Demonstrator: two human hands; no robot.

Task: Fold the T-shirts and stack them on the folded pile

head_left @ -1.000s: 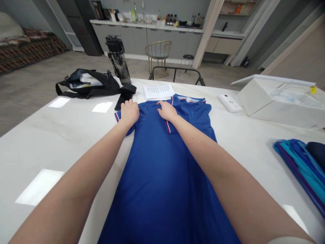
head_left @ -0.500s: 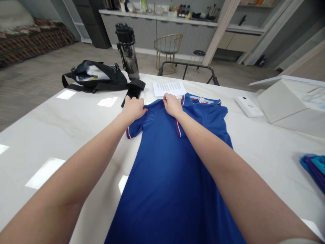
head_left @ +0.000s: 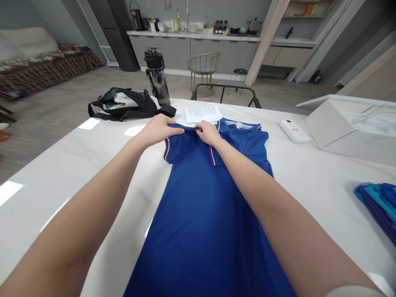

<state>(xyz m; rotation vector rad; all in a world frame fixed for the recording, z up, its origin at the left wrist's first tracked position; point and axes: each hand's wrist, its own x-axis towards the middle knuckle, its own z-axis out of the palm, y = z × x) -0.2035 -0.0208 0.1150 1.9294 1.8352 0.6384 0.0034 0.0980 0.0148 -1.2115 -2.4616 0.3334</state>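
Observation:
A blue polo shirt with red-and-white striped trim lies spread on the white table, its collar toward the far side. My left hand pinches the left shoulder edge near the sleeve and holds it slightly off the table. Closer to the collar, my right hand grips the same shoulder edge between thumb and fingers. The cloth between both hands is raised in a short line. My right forearm crosses over the shirt and covers part of its front.
Beyond the shirt lie a printed paper, a black bag and a dark bottle. On the right are a white device, a white box and folded clothes. A chair back stands behind the table.
My left hand has lifted the shoulder edge, and the sleeve has drawn inward and up. My right hand still grips near the collar. The camera view has tilted up slightly.

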